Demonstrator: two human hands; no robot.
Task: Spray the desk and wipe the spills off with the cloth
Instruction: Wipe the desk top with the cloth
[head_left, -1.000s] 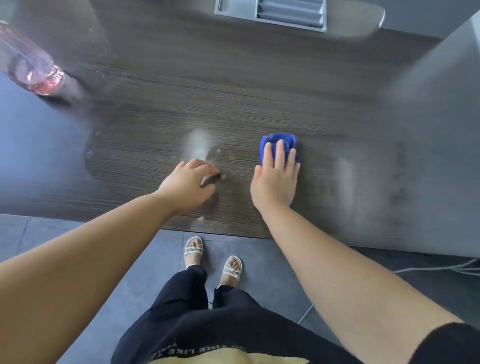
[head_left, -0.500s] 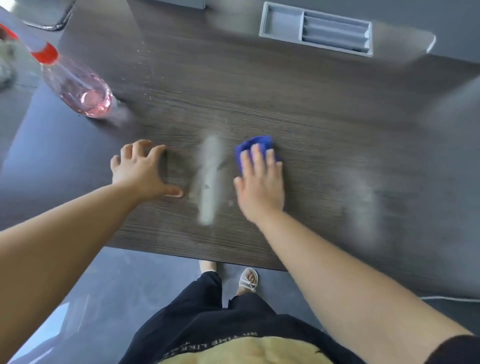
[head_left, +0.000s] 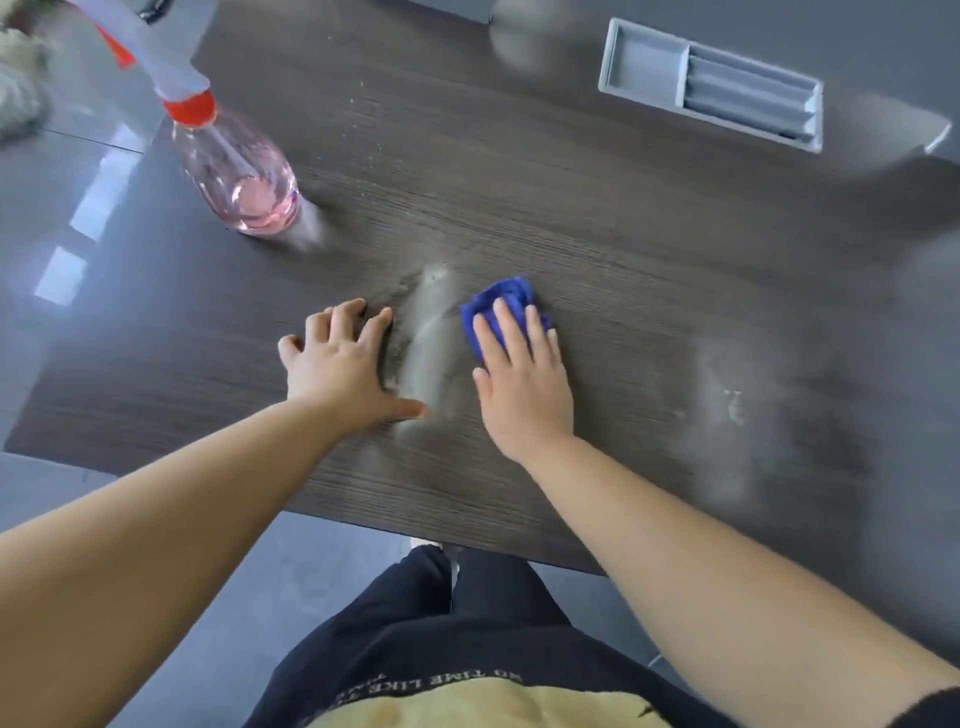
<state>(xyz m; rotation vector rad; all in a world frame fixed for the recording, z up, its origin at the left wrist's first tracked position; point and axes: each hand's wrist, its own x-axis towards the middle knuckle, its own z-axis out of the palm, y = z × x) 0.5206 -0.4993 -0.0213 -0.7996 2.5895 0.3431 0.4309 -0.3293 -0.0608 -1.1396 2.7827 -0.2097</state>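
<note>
A dark wood-grain desk (head_left: 597, 218) fills the view. My right hand (head_left: 524, 384) lies flat on a bunched blue cloth (head_left: 501, 301), pressing it to the desk; only the cloth's far part shows past my fingers. My left hand (head_left: 343, 364) rests on the desk with fingers spread and holds nothing. Between the two hands runs a pale grey smear (head_left: 428, 338). A clear spray bottle (head_left: 234, 166) with pink liquid, a red collar and a white trigger head stands at the far left, apart from both hands. A second pale patch with small specks (head_left: 727, 415) lies to the right.
A grey recessed tray (head_left: 649, 62) is set into the desk at the far right. The desk's near edge (head_left: 415, 535) runs just in front of my legs. Grey floor lies to the left. Fine white specks (head_left: 374, 124) dot the desk behind the bottle.
My left hand went from curled near the smear to flat and spread on its left. The right hand with the cloth shifted slightly left toward the smear. The camera tilted, bringing the bottle into view.
</note>
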